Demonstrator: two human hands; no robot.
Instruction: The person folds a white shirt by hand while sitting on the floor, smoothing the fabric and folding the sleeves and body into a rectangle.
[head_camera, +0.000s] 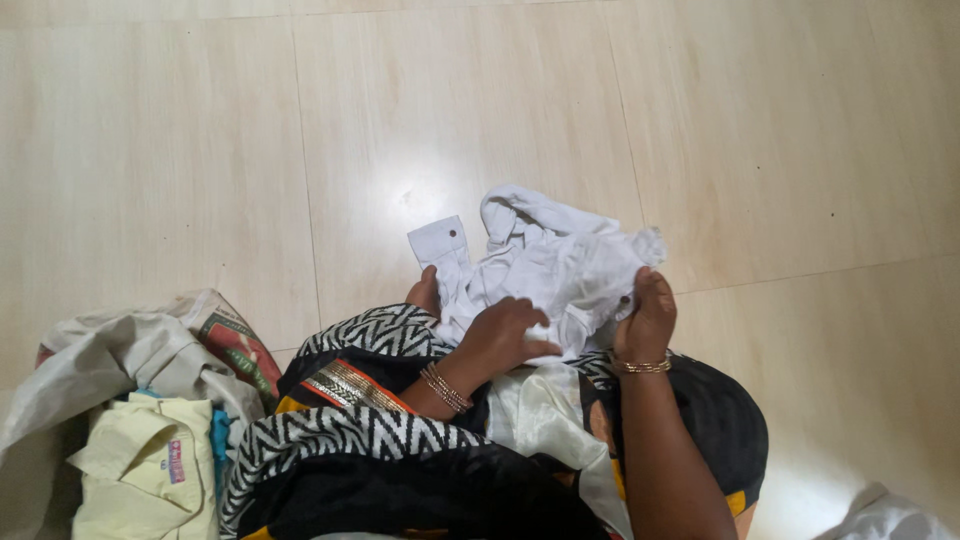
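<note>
Left hand (505, 335) lies palm-down on a crumpled white shirt (560, 262), fingers curled and pinching a fold of the cloth. Right hand (645, 315) stands on edge at the shirt's right side, fingers closed on its bunched hem. Bangles on both wrists. The shirt rests half on the person's lap, half on the pale tiled floor (200, 130); one buttoned cuff (438, 241) sticks out flat at its left, just past the left hand. Lap covered in black-and-white zigzag cloth (350, 440) with an orange and gold border. To the person's left, a heap of clothes: a pale yellow shirt (150, 470) under a beige garment (110, 360). Another white cloth (885, 515) shows at the lower right corner.
</note>
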